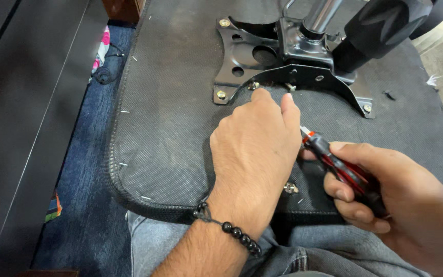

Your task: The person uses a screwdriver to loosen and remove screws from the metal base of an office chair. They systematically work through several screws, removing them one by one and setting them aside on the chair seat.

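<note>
— What is your left hand [255, 149] doing?

— It lies palm down on the black fabric underside of the chair seat [165, 128], which rests across your lap. The fingers are curled loosely, not closed on anything, and the fingertips [289, 102] reach the near edge of the black metal mounting plate [262, 61], just beside a bolt [289, 87] there. You wear a black bead bracelet [234, 232] on that wrist.

— And your right hand [385, 197]?

— It is closed around the red and black handle of a screwdriver [342, 166]. The handle slants up to the left, and its metal end disappears behind your left hand, so you cannot see the tip or what it touches.

— What else is hard to make out?

— Your left palm hides whatever lies under it. The chrome column [321, 15] and the black padded part [380, 28] next to it are cut off at the top edge. A silver bolt [290, 188] sits in the fabric between your two hands, partly hidden. Your jeans [303, 256] show below the seat, and dark blue carpet [85, 205] to the left.
</note>
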